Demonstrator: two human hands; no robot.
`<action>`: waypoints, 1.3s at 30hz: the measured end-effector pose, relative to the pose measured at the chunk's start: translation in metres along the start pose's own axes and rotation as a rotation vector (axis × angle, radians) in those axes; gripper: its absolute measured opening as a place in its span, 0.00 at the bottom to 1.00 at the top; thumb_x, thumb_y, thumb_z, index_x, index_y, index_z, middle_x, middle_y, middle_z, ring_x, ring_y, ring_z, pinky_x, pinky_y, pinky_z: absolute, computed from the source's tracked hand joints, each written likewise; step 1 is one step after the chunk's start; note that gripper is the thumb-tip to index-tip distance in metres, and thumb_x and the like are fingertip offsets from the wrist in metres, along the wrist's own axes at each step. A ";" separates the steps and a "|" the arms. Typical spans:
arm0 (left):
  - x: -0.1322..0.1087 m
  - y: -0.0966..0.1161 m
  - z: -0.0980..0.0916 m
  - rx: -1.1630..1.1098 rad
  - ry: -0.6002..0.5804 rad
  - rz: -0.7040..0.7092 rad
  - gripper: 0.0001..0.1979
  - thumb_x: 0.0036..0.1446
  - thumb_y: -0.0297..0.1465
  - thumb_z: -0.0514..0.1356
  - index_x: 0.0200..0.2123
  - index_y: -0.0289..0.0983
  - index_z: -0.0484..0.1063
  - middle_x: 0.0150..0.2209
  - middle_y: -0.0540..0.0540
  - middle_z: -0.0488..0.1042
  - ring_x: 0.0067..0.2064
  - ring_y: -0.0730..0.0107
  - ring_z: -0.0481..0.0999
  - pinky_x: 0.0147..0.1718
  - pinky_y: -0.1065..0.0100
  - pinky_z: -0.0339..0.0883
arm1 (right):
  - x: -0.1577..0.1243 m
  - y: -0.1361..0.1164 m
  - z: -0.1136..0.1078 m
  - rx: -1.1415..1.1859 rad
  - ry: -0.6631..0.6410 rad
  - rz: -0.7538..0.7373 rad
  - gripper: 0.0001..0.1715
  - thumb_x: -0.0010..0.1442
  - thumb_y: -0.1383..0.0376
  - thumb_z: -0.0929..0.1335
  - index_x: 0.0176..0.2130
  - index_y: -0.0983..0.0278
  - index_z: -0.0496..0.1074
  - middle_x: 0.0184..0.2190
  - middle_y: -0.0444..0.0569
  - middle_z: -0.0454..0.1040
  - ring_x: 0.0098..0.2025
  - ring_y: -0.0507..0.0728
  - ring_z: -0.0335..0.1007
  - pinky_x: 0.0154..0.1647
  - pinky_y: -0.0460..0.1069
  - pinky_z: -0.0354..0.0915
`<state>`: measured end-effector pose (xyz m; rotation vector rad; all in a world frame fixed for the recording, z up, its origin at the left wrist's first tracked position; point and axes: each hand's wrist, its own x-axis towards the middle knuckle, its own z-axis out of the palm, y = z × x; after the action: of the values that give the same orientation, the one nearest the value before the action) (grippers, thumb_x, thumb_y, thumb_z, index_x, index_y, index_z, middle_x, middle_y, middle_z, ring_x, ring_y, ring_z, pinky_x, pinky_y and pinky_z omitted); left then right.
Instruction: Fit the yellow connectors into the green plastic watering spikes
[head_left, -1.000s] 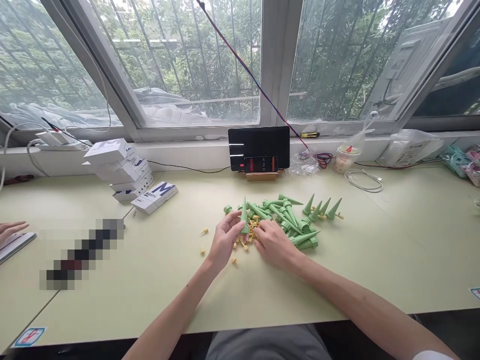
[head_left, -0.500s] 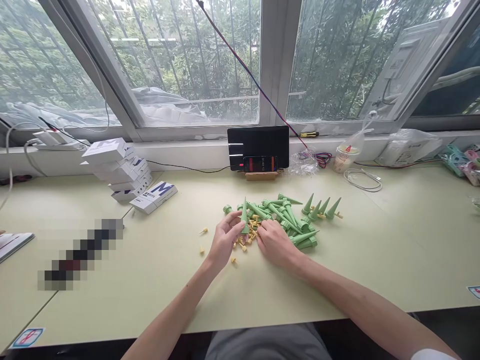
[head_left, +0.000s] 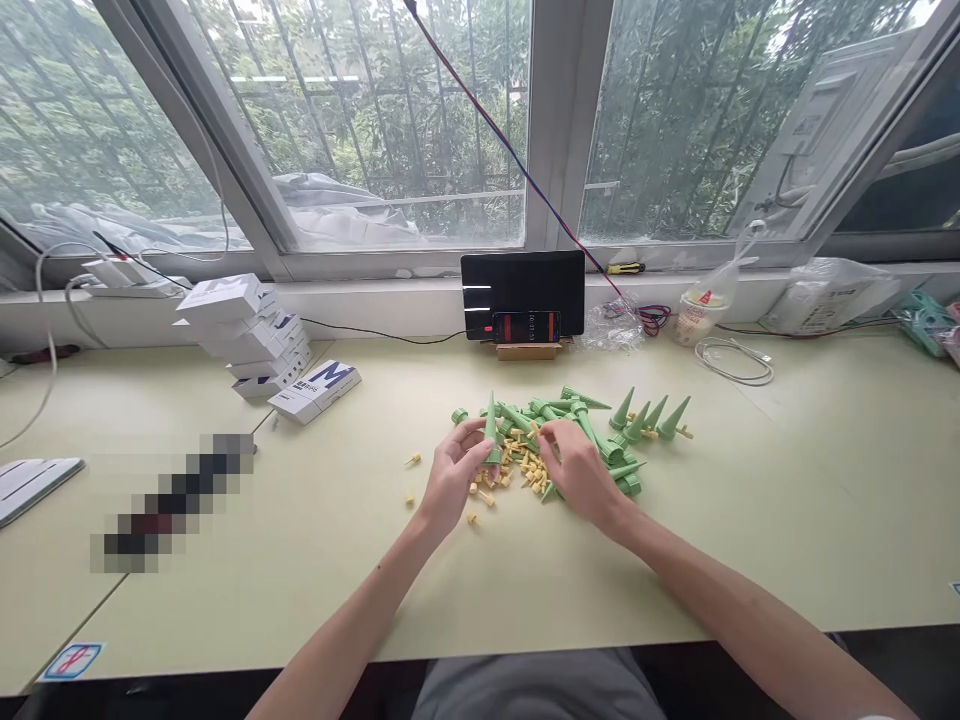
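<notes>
My left hand (head_left: pixel 452 474) grips a green plastic spike (head_left: pixel 491 432), held upright with its point up. My right hand (head_left: pixel 579 465) is raised over the pile, thumb and forefinger pinched on a small yellow plastic plug (head_left: pixel 535 429). Between and below both hands lies a heap of yellow plugs (head_left: pixel 529 470). Behind and partly under the right hand is a pile of green spikes (head_left: pixel 592 420). To the right, several spikes (head_left: pixel 652 412) stand point up, with yellow pieces sticking out at their bases.
Loose yellow plugs (head_left: pixel 413 458) lie left of my left hand. At the back, a phone (head_left: pixel 527 327) leans against a black screen (head_left: pixel 523 285). White boxes (head_left: pixel 247 330) are stacked at the left. A cup in a bag (head_left: pixel 699 315) and a white cable (head_left: pixel 733 362) sit at the right.
My right hand has lifted out of the heap of yellow plugs and moved slightly right, now with a plug between its fingertips. The left hand still holds the spike upright. The view has shifted slightly.
</notes>
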<state>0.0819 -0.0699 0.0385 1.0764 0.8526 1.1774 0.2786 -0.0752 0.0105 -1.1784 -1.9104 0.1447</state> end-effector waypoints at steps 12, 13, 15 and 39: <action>-0.004 -0.007 0.000 -0.023 -0.159 -0.032 0.18 0.57 0.36 0.65 0.51 0.39 0.72 0.44 0.41 0.75 0.32 0.70 0.72 0.29 0.68 0.68 | -0.008 -0.004 0.004 0.132 -0.007 -0.159 0.09 0.72 0.67 0.59 0.42 0.62 0.68 0.34 0.49 0.70 0.36 0.56 0.69 0.37 0.51 0.68; -0.004 -0.008 0.000 -0.027 -0.171 -0.031 0.18 0.57 0.36 0.65 0.51 0.39 0.73 0.44 0.42 0.75 0.31 0.71 0.71 0.29 0.68 0.68 | -0.009 -0.004 0.005 0.135 -0.017 -0.167 0.09 0.72 0.67 0.59 0.43 0.62 0.68 0.34 0.50 0.70 0.36 0.56 0.69 0.37 0.50 0.68; -0.004 -0.008 0.000 -0.030 -0.186 -0.032 0.17 0.58 0.35 0.65 0.50 0.39 0.73 0.44 0.42 0.75 0.31 0.72 0.71 0.29 0.68 0.68 | -0.009 -0.004 0.005 0.141 -0.032 -0.177 0.10 0.72 0.67 0.59 0.43 0.62 0.68 0.34 0.50 0.71 0.36 0.56 0.69 0.37 0.50 0.68; -0.001 -0.011 0.000 -0.008 -0.275 -0.119 0.10 0.57 0.34 0.65 0.40 0.34 0.79 0.34 0.44 0.72 0.33 0.71 0.70 0.28 0.70 0.68 | -0.012 -0.007 0.010 0.196 -0.098 -0.148 0.08 0.66 0.73 0.62 0.43 0.64 0.69 0.36 0.51 0.76 0.35 0.56 0.73 0.36 0.50 0.70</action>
<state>0.0846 -0.0711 0.0280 1.1345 0.6860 0.9076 0.2691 -0.0848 0.0005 -0.9106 -2.0105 0.3065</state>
